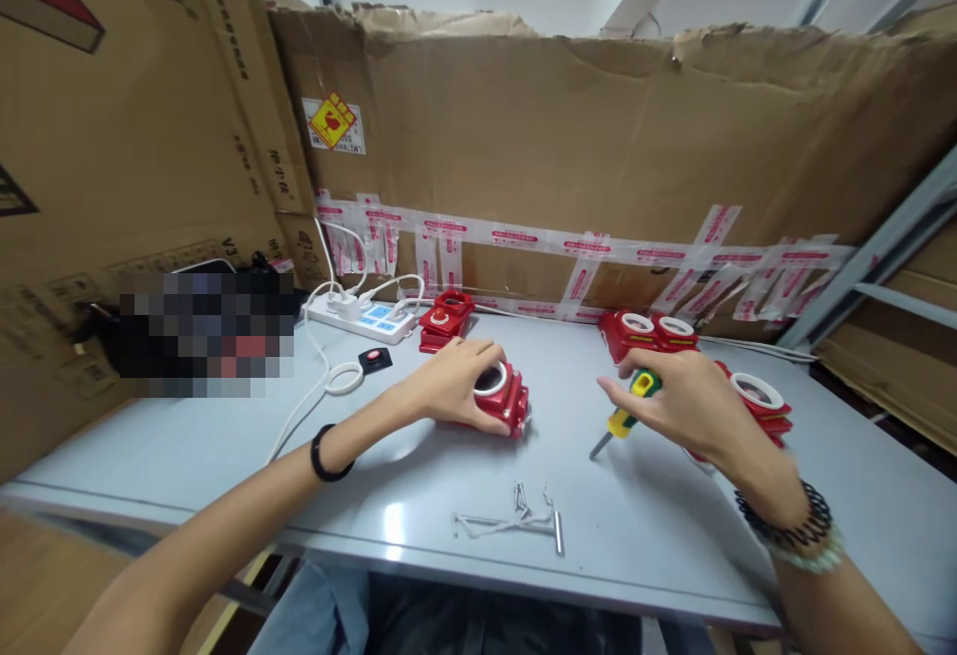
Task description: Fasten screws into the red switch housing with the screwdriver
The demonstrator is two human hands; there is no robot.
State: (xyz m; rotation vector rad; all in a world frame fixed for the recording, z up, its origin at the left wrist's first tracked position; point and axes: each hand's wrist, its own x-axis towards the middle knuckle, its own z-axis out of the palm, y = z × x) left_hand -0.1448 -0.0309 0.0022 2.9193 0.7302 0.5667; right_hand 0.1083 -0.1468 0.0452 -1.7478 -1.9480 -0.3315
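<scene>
1. The left hand point(456, 386) is wrapping its grip over a red part point(502, 398) with a white ring, lying on the grey counter point(224, 456).
2. Small screws point(523, 510) are lying near the front edge.
3. The right hand point(692, 401) is closing its grip on a screwdriver point(624, 418). Its long side is slanting, with the tip pointing down and left at the counter.
4. I think the screwing step is going on; next the tip is needing a screw and a hole.
</scene>
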